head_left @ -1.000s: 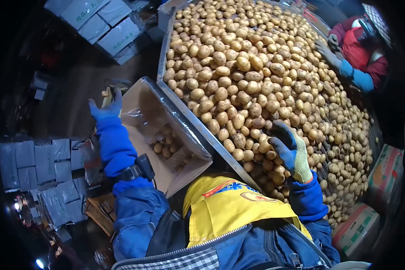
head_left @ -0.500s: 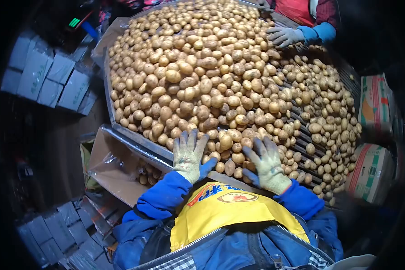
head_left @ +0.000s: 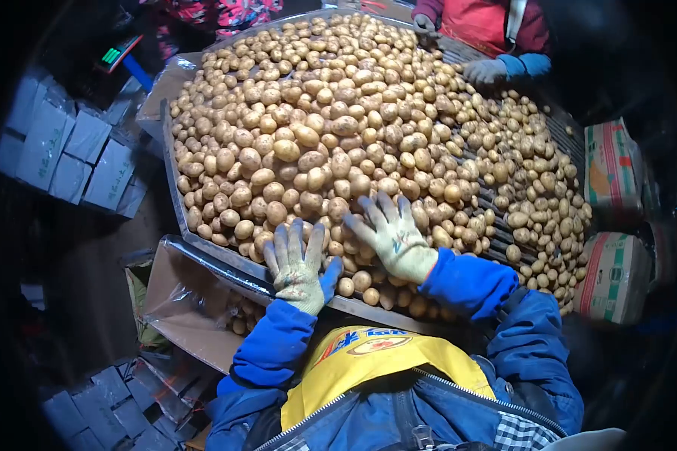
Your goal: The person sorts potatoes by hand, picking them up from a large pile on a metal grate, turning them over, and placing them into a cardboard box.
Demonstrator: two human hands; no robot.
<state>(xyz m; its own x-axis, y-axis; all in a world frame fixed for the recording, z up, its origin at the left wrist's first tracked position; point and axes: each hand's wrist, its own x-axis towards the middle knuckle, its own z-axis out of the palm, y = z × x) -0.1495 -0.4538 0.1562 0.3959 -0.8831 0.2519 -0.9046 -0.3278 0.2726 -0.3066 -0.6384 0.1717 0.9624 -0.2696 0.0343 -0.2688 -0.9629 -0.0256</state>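
A large heap of potatoes (head_left: pixel 308 143) covers the sorting table (head_left: pixel 222 259) in front of me. My left hand (head_left: pixel 299 269), in a pale glove with blue-grey fingertips, lies flat on the potatoes at the near edge with its fingers spread. Farther in and to the right, my right hand (head_left: pixel 396 239) wears a matching glove and rests on the heap, fingers fanned out. Neither hand grips a potato. Several potatoes sit between my hands and the table's near rim.
An open cardboard box (head_left: pixel 192 293) holding some potatoes stands below the table's left edge. Dark slats (head_left: pixel 496 225) show at right among smaller potatoes. A co-worker's gloved hand (head_left: pixel 485 71) is at the far right. Printed cartons (head_left: pixel 613 278) stand at right; stacked white boxes (head_left: pixel 75 150) at left.
My right hand has moved left and farther onto the heap, its fingers now pointing up-left. My left hand has shifted slightly left. The co-worker's hand looks more curled, and the whole view has shifted.
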